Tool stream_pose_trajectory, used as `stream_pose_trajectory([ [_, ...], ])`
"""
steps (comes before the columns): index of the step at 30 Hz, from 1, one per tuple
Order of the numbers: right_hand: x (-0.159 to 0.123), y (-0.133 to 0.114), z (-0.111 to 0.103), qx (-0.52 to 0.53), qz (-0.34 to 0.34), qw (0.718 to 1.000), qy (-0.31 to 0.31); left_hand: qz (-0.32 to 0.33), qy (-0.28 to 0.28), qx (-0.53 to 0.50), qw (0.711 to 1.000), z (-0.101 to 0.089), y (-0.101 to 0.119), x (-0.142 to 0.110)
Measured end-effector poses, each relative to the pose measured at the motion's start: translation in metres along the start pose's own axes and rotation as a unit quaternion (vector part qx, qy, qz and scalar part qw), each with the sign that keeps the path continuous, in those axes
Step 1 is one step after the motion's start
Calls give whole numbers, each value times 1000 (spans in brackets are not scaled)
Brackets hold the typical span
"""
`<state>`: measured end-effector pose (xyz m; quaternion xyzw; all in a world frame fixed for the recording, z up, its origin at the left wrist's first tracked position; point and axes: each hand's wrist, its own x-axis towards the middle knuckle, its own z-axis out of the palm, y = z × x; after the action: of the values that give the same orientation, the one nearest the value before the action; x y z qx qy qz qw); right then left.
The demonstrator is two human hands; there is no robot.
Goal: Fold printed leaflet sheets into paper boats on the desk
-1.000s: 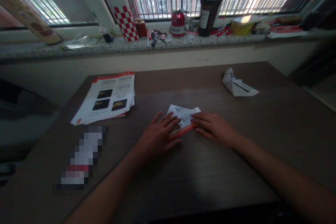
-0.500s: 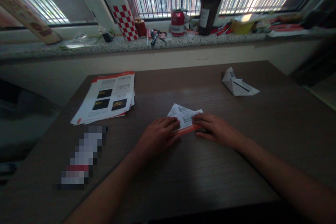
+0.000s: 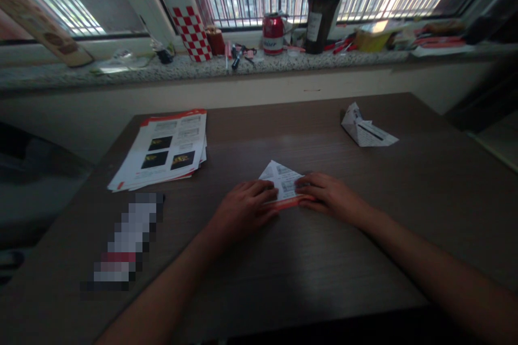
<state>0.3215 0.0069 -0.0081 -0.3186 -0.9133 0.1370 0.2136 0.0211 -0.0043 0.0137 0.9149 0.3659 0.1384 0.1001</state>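
A folded sheet of printed paper [image 3: 286, 182], white with an orange strip along its near edge, lies on the table in front of me. It comes to a point at the far side. My left hand [image 3: 253, 202] grips its left part, fingers bent over the top and thumb along the near edge. At the right end, my right hand [image 3: 324, 192] pinches the paper between fingers on top and a thumb at the orange edge. Both hands cover the paper's side corners. Another folded paper shape [image 3: 368, 129] stands apart at the far right.
A stack of printed sheets [image 3: 174, 140] lies at the table's far left, with a pixelated oblong object [image 3: 125, 240] nearer me. Behind the table [image 3: 251, 140], the stone windowsill [image 3: 275, 67] carries a checkered bottle [image 3: 192, 32], a red can [image 3: 273, 35] and a dark container [image 3: 319, 21].
My right fingers and thumb have closed in on the paper's right end, and its right corner, visible before, is now covered. My left hand stays nearly in place.
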Motion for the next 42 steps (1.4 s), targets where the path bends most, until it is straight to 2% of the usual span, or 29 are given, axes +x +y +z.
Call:
stream_pose_trajectory([
  [22,1,-5,-5,-22,2,1000,-12,3,10,-9,1000,7,1,1],
  [31,3,-10,-7,-33,8,999,-7,3,-23,-43,999,-7,3,-2],
  [37,2,-8,-7,-22,2,1000,-8,-2,10,-80,997,-1,-3,-3],
  [42,6,-8,-7,24,31,999,15,-46,37,-76,995,4,-1,0],
])
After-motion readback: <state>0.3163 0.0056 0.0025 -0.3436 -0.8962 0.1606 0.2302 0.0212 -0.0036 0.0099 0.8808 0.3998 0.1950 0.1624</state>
